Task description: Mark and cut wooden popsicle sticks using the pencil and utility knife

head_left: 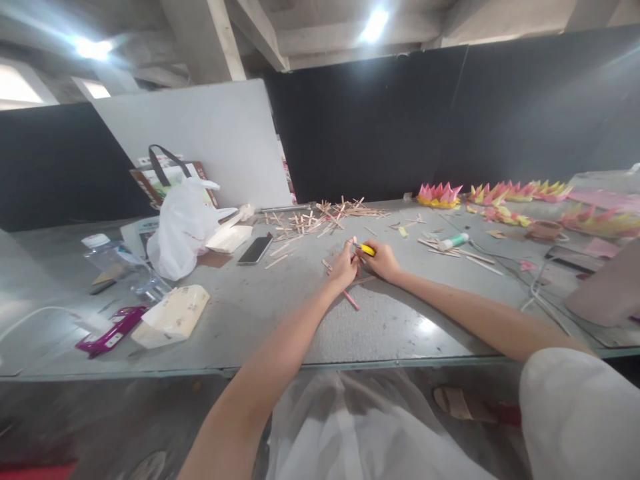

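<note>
My right hand is closed around a yellow utility knife, whose tip points left toward my other hand. My left hand is closed, with the pale end of what looks like a thin wooden stick showing at its fingertips; the rest is hidden by the fingers. The two hands nearly meet above the grey table. A pink stick lies just below my left hand. Loose wooden sticks rest on the table beneath and beside the hands.
A pile of wooden sticks lies behind the hands. To the left are a phone, white plastic bag, tissue pack and bottle. Rightward are a glue stick, cables and pink-yellow paper lotuses.
</note>
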Demonstrator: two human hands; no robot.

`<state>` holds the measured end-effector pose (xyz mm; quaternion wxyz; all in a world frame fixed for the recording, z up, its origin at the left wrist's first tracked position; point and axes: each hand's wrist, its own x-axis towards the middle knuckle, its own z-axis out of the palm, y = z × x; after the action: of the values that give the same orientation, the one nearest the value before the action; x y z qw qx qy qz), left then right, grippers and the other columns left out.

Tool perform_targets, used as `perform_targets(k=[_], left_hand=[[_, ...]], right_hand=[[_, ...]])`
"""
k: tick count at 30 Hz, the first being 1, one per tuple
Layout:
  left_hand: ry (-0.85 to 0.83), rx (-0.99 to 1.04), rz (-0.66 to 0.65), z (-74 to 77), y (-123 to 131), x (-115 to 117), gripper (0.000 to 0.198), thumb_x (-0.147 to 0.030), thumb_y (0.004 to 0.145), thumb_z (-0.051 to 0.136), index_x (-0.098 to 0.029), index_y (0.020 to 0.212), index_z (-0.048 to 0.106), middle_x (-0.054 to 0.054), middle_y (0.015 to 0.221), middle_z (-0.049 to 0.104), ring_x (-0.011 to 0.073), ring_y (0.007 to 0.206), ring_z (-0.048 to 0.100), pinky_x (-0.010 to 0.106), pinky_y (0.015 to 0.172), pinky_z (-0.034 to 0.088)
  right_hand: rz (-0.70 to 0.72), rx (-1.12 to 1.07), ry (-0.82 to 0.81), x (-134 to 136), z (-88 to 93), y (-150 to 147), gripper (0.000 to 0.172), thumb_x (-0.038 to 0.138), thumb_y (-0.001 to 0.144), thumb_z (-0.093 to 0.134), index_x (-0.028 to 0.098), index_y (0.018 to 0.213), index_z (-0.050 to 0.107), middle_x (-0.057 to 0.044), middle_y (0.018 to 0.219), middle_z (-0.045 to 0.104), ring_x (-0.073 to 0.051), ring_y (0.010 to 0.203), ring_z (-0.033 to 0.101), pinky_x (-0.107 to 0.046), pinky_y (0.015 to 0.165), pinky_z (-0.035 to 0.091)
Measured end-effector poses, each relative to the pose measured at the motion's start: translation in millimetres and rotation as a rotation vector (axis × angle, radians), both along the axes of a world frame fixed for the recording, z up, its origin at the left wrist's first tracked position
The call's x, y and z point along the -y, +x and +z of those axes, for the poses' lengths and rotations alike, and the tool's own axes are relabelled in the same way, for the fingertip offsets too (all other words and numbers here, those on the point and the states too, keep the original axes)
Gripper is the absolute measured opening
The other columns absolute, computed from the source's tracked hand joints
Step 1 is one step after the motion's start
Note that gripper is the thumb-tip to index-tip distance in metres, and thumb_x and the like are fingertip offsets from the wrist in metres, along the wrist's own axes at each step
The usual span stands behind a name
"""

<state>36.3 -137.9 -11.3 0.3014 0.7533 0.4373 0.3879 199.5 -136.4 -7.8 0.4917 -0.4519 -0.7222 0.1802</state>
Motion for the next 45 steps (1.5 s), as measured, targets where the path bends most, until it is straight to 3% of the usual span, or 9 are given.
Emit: perform_targets(k=[10, 16, 20, 24, 27, 29, 33, 39, 45], left_hand=[[-0.018, 0.030, 0.004, 3.5, 0, 3, 0.059, -0.018, 0.098, 0.047, -0.017, 0.156, 0.039, -0.003, 0.071, 0.067, 0.0141, 0.053, 0.060, 0.024, 0.055, 0.045], [-0.155, 0.279, -0.077, 7.0, 5, 4, 0.055, -0.023, 0.100, 0.049, -0.017, 0.154, 0.039, -0.005, 0.068, 0.064, 0.0114, 0.049, 0.058, 0.023, 0.054, 0.046], [-0.157, 0.379, -0.093, 16.1, 7, 7, 0.060, -0.024, 0.099, 0.053, -0.015, 0.156, 0.036, -0.007, 0.065, 0.061, 0.0105, 0.048, 0.057, 0.023, 0.055, 0.046], [-0.085, 0.434, -0.090, 24.0, 5, 13, 0.062, -0.024, 0.099, 0.052, -0.017, 0.158, 0.037, -0.006, 0.065, 0.060, 0.0103, 0.048, 0.054, 0.024, 0.053, 0.044], [-0.034, 0.451, -0.064, 28.5, 4, 18, 0.063, -0.021, 0.099, 0.050, -0.019, 0.161, 0.036, -0.006, 0.065, 0.057, 0.0100, 0.048, 0.050, 0.023, 0.051, 0.042], [-0.011, 0.454, -0.051, 30.7, 3, 20, 0.062, -0.019, 0.099, 0.049, -0.019, 0.160, 0.038, -0.005, 0.064, 0.057, 0.0094, 0.047, 0.048, 0.023, 0.050, 0.040], [0.027, 0.463, -0.044, 32.1, 4, 22, 0.059, -0.018, 0.099, 0.050, -0.019, 0.158, 0.042, -0.006, 0.062, 0.054, 0.0082, 0.045, 0.044, 0.022, 0.048, 0.037], [0.048, 0.537, -0.083, 29.8, 4, 19, 0.059, -0.015, 0.097, 0.053, -0.019, 0.156, 0.046, -0.008, 0.059, 0.052, 0.0078, 0.042, 0.040, 0.022, 0.045, 0.033], [0.055, 0.542, -0.085, 30.4, 3, 19, 0.061, -0.012, 0.096, 0.050, -0.019, 0.157, 0.046, -0.008, 0.059, 0.052, 0.0080, 0.042, 0.040, 0.022, 0.044, 0.032]], right_hand=[[0.031, -0.015, 0.010, 2, 1.0, 0, 0.032, 0.046, 0.091, 0.058, 0.019, 0.079, 0.068, -0.003, 0.068, 0.069, -0.018, 0.063, 0.057, -0.027, 0.064, 0.042], [0.108, -0.072, -0.016, 6, 3.8, 1, 0.034, 0.050, 0.094, 0.056, 0.021, 0.079, 0.064, -0.002, 0.068, 0.069, -0.018, 0.066, 0.060, -0.029, 0.068, 0.044], [0.106, -0.092, -0.008, 6, 4.1, 0, 0.036, 0.053, 0.096, 0.054, 0.021, 0.082, 0.062, -0.002, 0.070, 0.068, -0.019, 0.070, 0.061, -0.030, 0.072, 0.046], [0.049, -0.022, 0.086, -1, 4.9, 15, 0.035, 0.052, 0.096, 0.055, 0.020, 0.099, 0.066, -0.007, 0.090, 0.073, -0.022, 0.082, 0.064, -0.031, 0.078, 0.048], [0.098, 0.186, 0.216, -8, 6.3, 38, 0.046, 0.051, 0.092, 0.064, 0.018, 0.123, 0.063, -0.012, 0.110, 0.073, -0.028, 0.098, 0.066, -0.037, 0.091, 0.048], [0.127, 0.282, 0.263, -12, 6.5, 50, 0.046, 0.052, 0.097, 0.058, 0.018, 0.129, 0.061, -0.015, 0.115, 0.072, -0.030, 0.104, 0.064, -0.040, 0.097, 0.045], [0.139, 0.357, 0.293, -15, 5.0, 54, 0.042, 0.051, 0.107, 0.042, 0.018, 0.122, 0.063, -0.016, 0.112, 0.071, -0.030, 0.101, 0.062, -0.041, 0.092, 0.045], [0.171, 0.393, 0.384, -16, 3.5, 48, 0.039, 0.052, 0.108, 0.044, 0.019, 0.115, 0.062, -0.014, 0.102, 0.070, -0.029, 0.091, 0.062, -0.040, 0.084, 0.046], [0.157, 0.396, 0.370, -17, 1.2, 50, 0.038, 0.052, 0.109, 0.044, 0.020, 0.114, 0.062, -0.013, 0.102, 0.070, -0.028, 0.091, 0.062, -0.038, 0.083, 0.046]])
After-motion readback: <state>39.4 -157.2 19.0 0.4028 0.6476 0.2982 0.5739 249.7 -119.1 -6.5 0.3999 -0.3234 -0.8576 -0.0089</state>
